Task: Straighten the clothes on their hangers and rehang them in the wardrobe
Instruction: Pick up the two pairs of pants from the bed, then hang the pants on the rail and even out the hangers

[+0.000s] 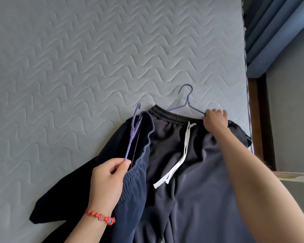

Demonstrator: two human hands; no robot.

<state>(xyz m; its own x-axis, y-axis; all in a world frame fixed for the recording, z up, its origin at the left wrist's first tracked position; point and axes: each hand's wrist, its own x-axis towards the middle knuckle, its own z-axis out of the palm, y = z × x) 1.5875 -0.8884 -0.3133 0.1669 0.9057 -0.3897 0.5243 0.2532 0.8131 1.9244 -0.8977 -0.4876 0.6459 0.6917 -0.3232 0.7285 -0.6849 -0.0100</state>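
While two trousers (191, 172) lie bedded, hands grip two hangers (188, 100).

Grey quilted mattress (77, 58), stitched in wavy lines, bare across the far and left parts. Lay directly on it, at the near right: dark grey trousers (191, 163) with elastic waistband toward the far side and a white drawstring (179, 160) trailing down the front. Just beside them on the left, overlapping their edge, navy trousers (133, 190). Beyond the waistband, a purple hanger (187, 100), hook resting on the quilting.
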